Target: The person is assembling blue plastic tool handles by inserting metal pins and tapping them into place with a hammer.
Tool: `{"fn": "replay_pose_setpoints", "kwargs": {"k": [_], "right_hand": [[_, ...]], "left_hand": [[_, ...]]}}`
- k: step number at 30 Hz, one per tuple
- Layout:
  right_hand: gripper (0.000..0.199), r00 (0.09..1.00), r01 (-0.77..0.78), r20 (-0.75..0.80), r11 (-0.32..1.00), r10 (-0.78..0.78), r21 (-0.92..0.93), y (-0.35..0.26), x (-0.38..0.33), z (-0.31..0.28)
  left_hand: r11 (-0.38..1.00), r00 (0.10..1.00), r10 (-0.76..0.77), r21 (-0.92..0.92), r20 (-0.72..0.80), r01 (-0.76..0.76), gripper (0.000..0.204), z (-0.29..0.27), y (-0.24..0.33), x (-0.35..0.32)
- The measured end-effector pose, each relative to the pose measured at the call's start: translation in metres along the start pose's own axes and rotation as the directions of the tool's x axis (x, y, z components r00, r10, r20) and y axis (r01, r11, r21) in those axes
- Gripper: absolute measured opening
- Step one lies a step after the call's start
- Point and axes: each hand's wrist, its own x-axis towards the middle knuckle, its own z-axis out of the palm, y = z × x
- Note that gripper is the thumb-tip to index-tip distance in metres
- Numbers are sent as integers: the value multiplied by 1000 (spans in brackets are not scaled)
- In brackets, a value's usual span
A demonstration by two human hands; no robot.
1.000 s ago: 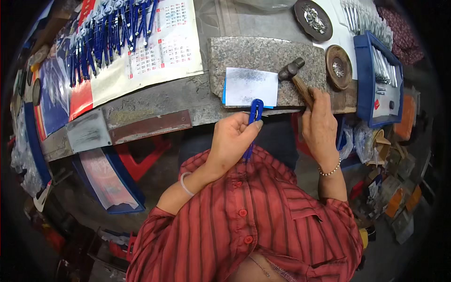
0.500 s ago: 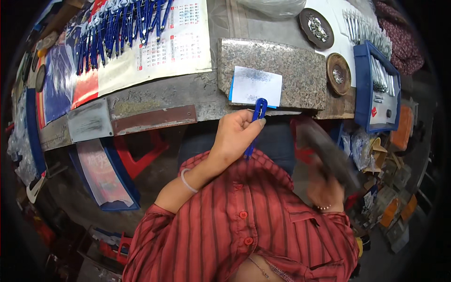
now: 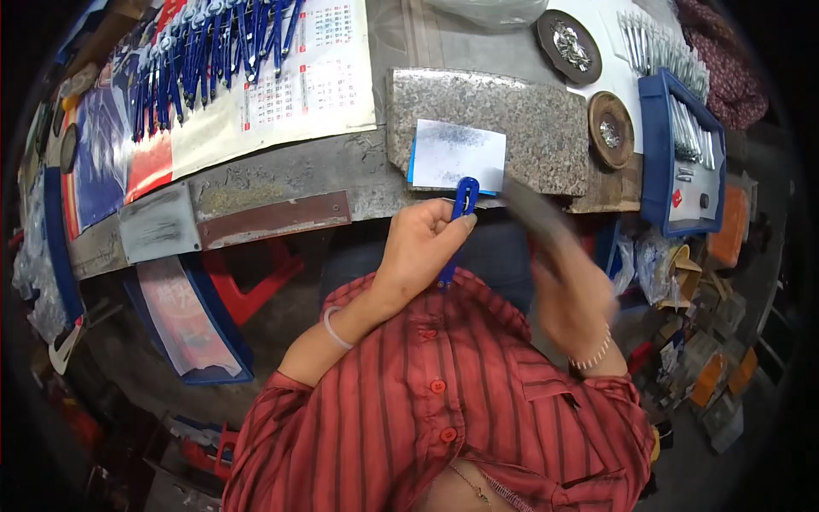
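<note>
My left hand [image 3: 418, 252] is closed round a long blue piece with a slotted, rounded end [image 3: 465, 195]. That end lies over the front edge of a white paper pad [image 3: 458, 152] with blue beneath it, and the other end points down toward my shirt. The pad rests on a speckled stone slab [image 3: 546, 128] at the bench edge. My right hand [image 3: 573, 307] grips a dark bar-shaped tool [image 3: 539, 215], smeared by motion. The tool's far end is up beside the pad's right corner, just right of the blue piece; whether it touches anything I cannot tell.
Many similar blue pieces [image 3: 205, 60] lie on a calendar sheet [image 3: 316, 102] at the far left. Right of the slab are a dark dish [image 3: 546, 38] and a brown dish [image 3: 600, 154] of small metal parts, plus a blue tray [image 3: 655, 183] with silvery rods.
My right hand and the dark tool have swung up and left, toward the pad and the blue piece. My left hand keeps its hold; the whole view has shifted slightly.
</note>
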Motion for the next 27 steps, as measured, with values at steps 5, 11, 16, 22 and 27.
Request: {"fn": "replay_pose_setpoints", "kwargs": {"k": [5, 11, 16, 22, 27], "right_hand": [[46, 995, 62, -88, 983, -47, 176, 34, 12, 41], [47, 933, 206, -344, 939, -104, 275, 20, -11, 11], [48, 996, 57, -78, 981, -43, 188, 35, 10, 44], [47, 949, 5, -315, 997, 20, 78, 46, 13, 41], [38, 952, -100, -307, 942, -3, -320, 60, 24, 30]], "left_hand": [[997, 1000, 22, 78, 20, -24, 20, -3, -1, 7], [999, 999, 3, -40, 36, -1, 19, -2, -3, 5], [1000, 998, -8, -23, 60, 10, 13, -1, -6, 5], [1000, 996, -12, 24, 88, 9, 11, -4, -1, 3], [999, 989, 39, 27, 139, -43, 11, -5, 15, -11]]}}
